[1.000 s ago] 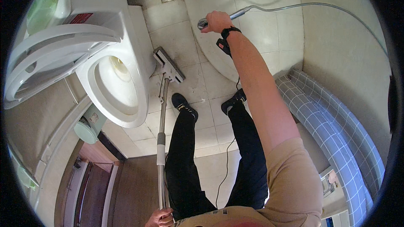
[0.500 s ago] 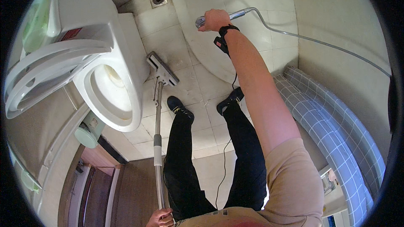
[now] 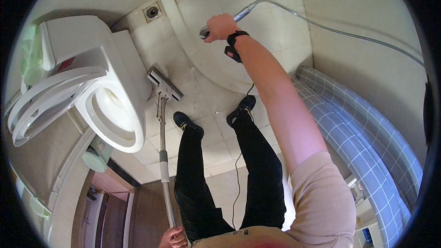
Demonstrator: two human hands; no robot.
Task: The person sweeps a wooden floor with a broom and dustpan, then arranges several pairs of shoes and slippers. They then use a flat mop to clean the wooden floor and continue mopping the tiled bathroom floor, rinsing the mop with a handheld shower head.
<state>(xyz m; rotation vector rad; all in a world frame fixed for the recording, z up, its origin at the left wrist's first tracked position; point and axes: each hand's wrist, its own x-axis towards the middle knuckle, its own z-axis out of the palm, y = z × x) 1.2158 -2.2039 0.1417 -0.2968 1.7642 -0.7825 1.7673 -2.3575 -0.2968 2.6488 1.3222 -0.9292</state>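
Stretched out over the raised shower curb, my right hand [image 3: 221, 28] is wrapped round a chrome handheld shower head [image 3: 243, 13]. Its metal hose [image 3: 330, 31] runs off to the right wall. No water can be made out coming from it. At the lower edge, my left hand [image 3: 173, 237] grips the pole of a floor brush with a long metal handle [image 3: 164, 156]. The wide white-and-grey brush head [image 3: 164, 84] rests on the tiles between the toilet and my left shoe. A black strap with a small device sits on my right wrist.
A white toilet [image 3: 138, 124] with its lid and seat raised stands at the left. A curved curb [image 3: 177, 23] borders the shower floor, with floor drains [image 3: 152, 12] at the back. A blue checked curtain [image 3: 353, 133] hangs at the right. A dark cable [image 3: 238, 179] trails between my legs.
The view has shifted, so the room appears further left and slightly lower. My right hand with the shower head has moved a little left in the picture. Both grips stay the same.
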